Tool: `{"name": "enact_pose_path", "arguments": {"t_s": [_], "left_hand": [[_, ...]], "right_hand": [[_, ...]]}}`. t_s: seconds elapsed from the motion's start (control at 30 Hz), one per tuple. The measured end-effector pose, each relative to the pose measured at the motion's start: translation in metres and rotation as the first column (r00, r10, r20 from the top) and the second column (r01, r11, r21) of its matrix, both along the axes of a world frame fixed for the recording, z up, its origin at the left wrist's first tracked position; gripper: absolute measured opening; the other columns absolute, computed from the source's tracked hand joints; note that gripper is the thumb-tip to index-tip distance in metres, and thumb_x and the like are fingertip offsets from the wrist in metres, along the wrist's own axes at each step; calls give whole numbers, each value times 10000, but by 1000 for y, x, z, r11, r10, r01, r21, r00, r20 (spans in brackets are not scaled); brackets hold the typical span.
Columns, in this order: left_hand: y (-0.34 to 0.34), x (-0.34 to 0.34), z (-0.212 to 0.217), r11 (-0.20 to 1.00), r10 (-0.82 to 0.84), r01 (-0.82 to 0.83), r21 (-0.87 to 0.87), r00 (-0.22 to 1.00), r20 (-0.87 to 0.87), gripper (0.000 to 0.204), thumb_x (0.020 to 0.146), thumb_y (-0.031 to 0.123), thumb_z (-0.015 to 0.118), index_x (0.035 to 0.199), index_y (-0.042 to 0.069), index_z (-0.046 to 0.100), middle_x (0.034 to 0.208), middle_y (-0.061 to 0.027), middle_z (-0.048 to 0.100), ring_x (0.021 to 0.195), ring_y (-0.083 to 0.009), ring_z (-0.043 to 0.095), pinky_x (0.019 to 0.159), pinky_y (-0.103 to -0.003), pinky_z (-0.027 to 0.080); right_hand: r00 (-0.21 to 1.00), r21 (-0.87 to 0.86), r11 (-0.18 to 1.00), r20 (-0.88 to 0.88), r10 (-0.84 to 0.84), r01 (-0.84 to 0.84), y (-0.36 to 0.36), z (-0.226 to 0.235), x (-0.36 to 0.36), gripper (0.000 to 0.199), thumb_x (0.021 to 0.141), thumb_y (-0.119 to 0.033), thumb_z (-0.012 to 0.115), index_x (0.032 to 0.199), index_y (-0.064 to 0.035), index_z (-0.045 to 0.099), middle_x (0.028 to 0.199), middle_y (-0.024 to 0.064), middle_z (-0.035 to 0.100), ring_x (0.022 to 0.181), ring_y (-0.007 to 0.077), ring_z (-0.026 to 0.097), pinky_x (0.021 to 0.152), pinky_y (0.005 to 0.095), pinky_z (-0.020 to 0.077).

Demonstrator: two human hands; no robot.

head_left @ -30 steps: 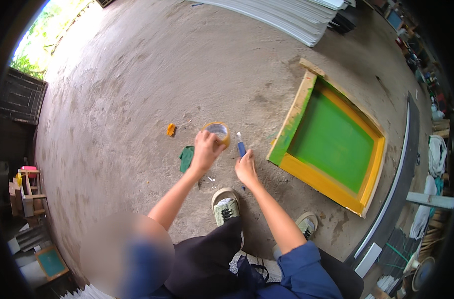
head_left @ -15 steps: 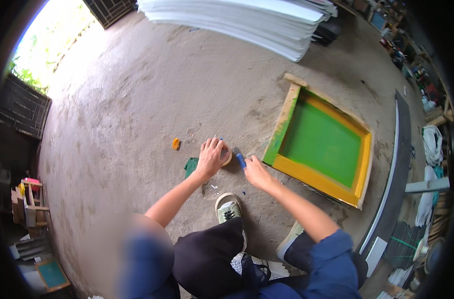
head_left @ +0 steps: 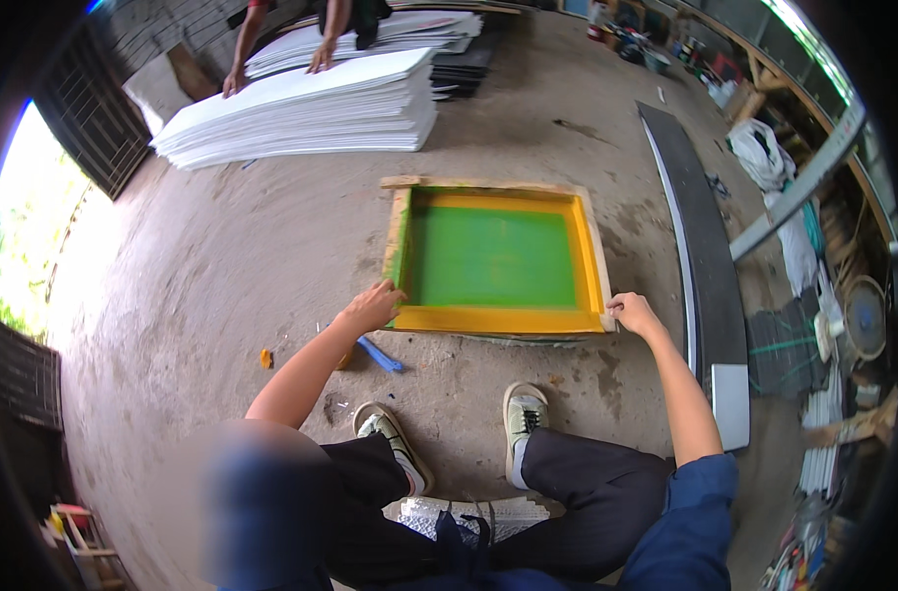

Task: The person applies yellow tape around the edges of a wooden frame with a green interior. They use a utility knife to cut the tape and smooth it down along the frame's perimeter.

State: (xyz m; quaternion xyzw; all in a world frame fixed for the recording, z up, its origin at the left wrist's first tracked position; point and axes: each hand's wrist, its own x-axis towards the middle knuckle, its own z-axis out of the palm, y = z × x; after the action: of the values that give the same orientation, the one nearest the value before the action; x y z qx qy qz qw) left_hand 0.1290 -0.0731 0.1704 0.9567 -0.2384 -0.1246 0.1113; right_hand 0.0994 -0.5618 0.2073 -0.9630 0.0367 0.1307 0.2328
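A screen printing frame [head_left: 498, 320] with green mesh and a yellow inner border lies on the floor in front of me. My left hand [head_left: 372, 306] is at its near left corner, fingers closed over the edge. At the near right corner my right hand [head_left: 634, 312] pinches the rim between thumb and fingers. Just below my left hand, a blue-handled tool [head_left: 380, 355] rests on the concrete. A small round tan item [head_left: 346, 360] sits beside it, partly hidden by my left forearm.
An orange scrap [head_left: 266, 359] lies on the floor to the left. Another person's hands [head_left: 321, 57] rest on a stack of white sheets [head_left: 301, 113] at the far left. A long dark board [head_left: 700, 246] lies along the right, with clutter beyond it.
My right hand has let go of the blue-handled tool, and my left has left the round item. Both hands are now on the frame. The view has swung right, bringing the frame to the middle.
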Motion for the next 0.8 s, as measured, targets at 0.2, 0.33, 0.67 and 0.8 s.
{"name": "enact_pose_path", "arguments": {"t_s": [0.2, 0.33, 0.67, 0.8], "left_hand": [[-13, 9, 0, 995, -22, 28, 101, 998, -62, 257, 833, 219, 562, 1059, 101, 605, 1104, -127, 513, 1063, -296, 523, 890, -402, 452], [-16, 21, 12, 993, 44, -26, 118, 987, -154, 227, 831, 259, 581, 983, 96, 623, 1028, -105, 538, 969, -264, 567, 817, -390, 471], [-10, 26, 6, 999, 43, -44, -3, 984, -175, 224, 811, 272, 628, 925, 79, 626, 992, -90, 542, 925, -253, 579, 773, -388, 475], [-8, 19, 13, 996, -8, -9, -86, 979, -202, 204, 839, 234, 602, 932, 52, 600, 1006, -97, 540, 957, -260, 579, 809, -395, 474]], "right_hand": [[991, 81, 993, 116, 71, -81, -24, -27, -22, 210, 776, -47, 612, 978, -1, 640, 996, 140, 568, 972, 308, 546, 872, 368, 432], [971, 108, 980, 187, 148, -170, -9, -38, -12, 238, 789, -45, 610, 1025, -17, 619, 1076, 126, 547, 1036, 304, 510, 909, 379, 410], [977, 165, 981, 203, 63, -97, -5, -61, -2, 147, 747, -40, 669, 885, -25, 618, 995, 88, 548, 974, 272, 496, 861, 369, 421], [973, 222, 971, 228, 33, -85, -3, -67, -4, 138, 726, -12, 678, 838, -19, 598, 953, 94, 542, 935, 266, 516, 808, 360, 443]]}}
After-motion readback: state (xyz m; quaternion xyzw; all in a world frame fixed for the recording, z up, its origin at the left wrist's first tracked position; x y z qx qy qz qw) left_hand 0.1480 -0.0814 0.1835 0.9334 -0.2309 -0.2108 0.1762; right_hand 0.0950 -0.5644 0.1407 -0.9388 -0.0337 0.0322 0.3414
